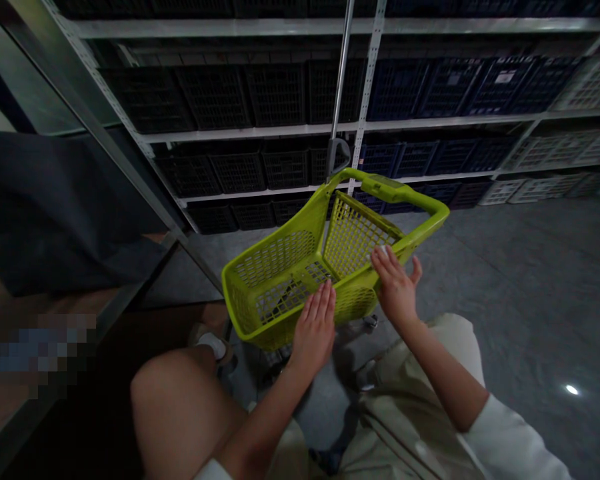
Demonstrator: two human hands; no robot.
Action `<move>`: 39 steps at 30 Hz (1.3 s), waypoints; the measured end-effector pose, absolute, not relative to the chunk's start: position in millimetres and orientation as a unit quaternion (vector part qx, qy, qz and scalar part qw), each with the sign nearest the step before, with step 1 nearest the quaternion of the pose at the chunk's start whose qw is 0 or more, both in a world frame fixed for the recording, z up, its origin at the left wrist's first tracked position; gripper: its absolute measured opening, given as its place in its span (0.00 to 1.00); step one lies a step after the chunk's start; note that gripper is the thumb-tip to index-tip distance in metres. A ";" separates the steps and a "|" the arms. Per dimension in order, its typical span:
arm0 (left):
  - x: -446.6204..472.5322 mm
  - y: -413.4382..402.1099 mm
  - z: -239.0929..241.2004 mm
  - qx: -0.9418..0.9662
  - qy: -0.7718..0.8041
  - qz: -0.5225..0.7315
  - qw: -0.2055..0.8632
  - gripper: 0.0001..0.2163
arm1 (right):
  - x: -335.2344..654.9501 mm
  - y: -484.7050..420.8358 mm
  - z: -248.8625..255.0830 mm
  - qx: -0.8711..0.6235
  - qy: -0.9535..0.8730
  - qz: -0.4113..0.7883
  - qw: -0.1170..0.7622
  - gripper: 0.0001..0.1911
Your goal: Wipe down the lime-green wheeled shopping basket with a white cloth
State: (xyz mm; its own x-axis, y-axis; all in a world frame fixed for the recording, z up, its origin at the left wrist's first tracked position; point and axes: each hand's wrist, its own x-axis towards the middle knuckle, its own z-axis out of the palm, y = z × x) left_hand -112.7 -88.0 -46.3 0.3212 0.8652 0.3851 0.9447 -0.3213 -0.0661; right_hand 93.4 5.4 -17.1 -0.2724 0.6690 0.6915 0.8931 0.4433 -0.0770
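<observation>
A lime-green plastic shopping basket (275, 267) on small wheels stands on the grey floor in front of me, tilted, with its handle (405, 195) at the far right. My left hand (315, 330) lies flat against the basket's near rim, fingers stretched out together. My right hand (395, 283) rests on the basket's right rim near the handle, fingers extended, with something small and white at the fingertips that I cannot make out. The basket looks empty inside. My bare knee (180, 407) is at the lower left.
Metal shelving (300, 127) with rows of dark and blue plastic crates (280, 93) runs across the back; pale crates (555, 153) sit at the right. A metal pole (341, 80) rises behind the basket. A low shelf frame (130, 287) stands to the left. Grey floor (530, 300) spreads right.
</observation>
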 end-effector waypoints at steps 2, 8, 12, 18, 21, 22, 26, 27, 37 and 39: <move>-112.7 -87.3 -48.6 -0.798 -0.567 -0.145 0.143 0.35 | 60.1 -19.9 -30.4 -0.469 -0.811 -0.132 0.324 0.42; -116.3 -89.0 -47.6 -0.802 -0.561 -0.144 0.149 0.33 | 51.9 -34.5 -31.6 -0.387 -0.877 -0.116 0.260 0.37; -116.3 -89.7 -44.1 -0.803 -0.560 -0.145 0.147 0.35 | 118.2 13.1 -2.6 -0.446 -0.830 -0.179 0.284 0.37; -111.6 -89.0 -46.0 -0.800 -0.565 -0.150 0.135 0.35 | 94.1 8.0 -8.0 -0.532 -0.766 -0.167 0.320 0.39; -111.9 -88.9 -48.5 -0.797 -0.567 -0.156 0.136 0.36 | 43.4 -30.8 -29.0 -0.462 -0.829 -0.126 0.289 0.37; -112.5 -89.1 -48.7 -0.798 -0.566 -0.156 0.137 0.36 | 33.6 -40.1 -33.4 -0.447 -0.840 -0.121 0.281 0.36; -115.5 -91.0 -45.0 -0.803 -0.563 -0.146 0.134 0.35 | 56.9 -31.3 -25.9 -0.400 -0.873 -0.126 0.251 0.36; -115.8 -91.4 -43.5 -0.803 -0.563 -0.144 0.134 0.34 | 74.6 -19.2 -19.1 -0.406 -0.868 -0.136 0.253 0.37; -111.8 -88.2 -46.0 -0.800 -0.564 -0.162 0.127 0.35 | 69.7 -13.6 -25.1 -0.482 -0.806 -0.143 0.311 0.40; -112.4 -88.1 -47.1 -0.799 -0.564 -0.165 0.129 0.35 | 42.7 -36.3 -36.0 -0.439 -0.845 -0.122 0.280 0.39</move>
State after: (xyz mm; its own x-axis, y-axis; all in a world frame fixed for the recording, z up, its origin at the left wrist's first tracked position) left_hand -112.4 -88.1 -47.1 0.3098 0.8585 0.4086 0.9434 -0.3311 -0.0195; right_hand 42.7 -36.3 -36.0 -0.4565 0.6739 0.5809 0.8109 0.5838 -0.0401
